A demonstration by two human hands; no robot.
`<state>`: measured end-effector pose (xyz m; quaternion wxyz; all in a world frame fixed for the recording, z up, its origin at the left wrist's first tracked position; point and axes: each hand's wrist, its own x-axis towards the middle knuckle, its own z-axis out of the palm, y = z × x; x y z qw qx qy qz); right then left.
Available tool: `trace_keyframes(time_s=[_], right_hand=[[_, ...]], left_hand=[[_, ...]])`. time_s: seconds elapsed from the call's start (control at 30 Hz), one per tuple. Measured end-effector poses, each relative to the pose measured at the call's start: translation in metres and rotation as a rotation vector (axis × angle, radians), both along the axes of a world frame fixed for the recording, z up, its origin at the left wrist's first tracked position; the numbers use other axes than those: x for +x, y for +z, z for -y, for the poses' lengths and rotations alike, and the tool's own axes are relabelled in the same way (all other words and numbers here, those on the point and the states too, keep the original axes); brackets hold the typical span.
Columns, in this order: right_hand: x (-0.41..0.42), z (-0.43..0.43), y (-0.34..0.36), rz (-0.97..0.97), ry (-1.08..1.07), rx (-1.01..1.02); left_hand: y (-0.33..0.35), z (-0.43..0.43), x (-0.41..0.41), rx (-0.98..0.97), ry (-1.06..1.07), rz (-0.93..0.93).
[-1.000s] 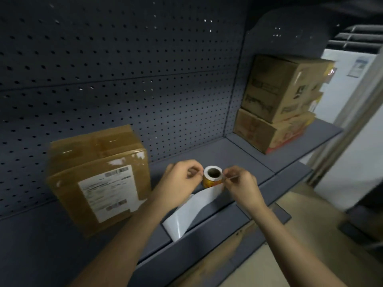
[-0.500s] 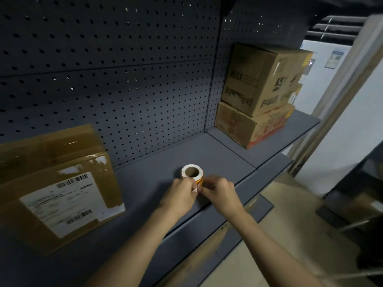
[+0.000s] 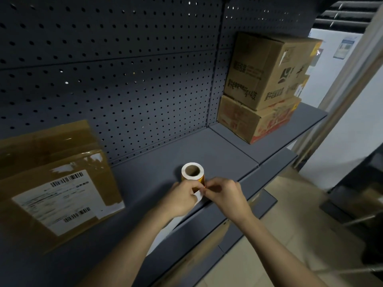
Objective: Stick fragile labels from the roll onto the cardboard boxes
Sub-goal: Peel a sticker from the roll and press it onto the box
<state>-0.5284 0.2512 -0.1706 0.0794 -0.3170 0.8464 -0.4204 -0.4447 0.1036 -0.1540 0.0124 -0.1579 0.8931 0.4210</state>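
Your left hand (image 3: 182, 198) and right hand (image 3: 224, 193) meet just in front of the roll (image 3: 192, 171), fingers curled, both pinching its loose white strip (image 3: 198, 196). The roll stands on the shelf (image 3: 217, 150). A second ago your hands flanked it; now they sit lower.

Three cardboard boxes: one box with a shipping label (image 3: 58, 183) at nine o'clock, and an upper box (image 3: 269, 69) stacked on a lower box (image 3: 248, 121) at two o'clock. One roll of labels (image 3: 192, 172), one trailing paper strip (image 3: 165, 230), and two hands, the left hand (image 3: 182, 197) and the right hand (image 3: 223, 193), at centre.
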Motion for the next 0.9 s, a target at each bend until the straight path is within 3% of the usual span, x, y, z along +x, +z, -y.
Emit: trace_keyframes(time_s=[0.43,0.9], right_hand=[[0.002,-0.013,0.002,0.118,-0.034,-0.059],[-0.003,-0.028,0.002,0.223,-0.326,-0.064]], left_hand=[[-0.001,0.000,-0.003,-0.035,-0.066,-0.011],[-0.002,0.009,0.006,-0.133,0.009,0.025]])
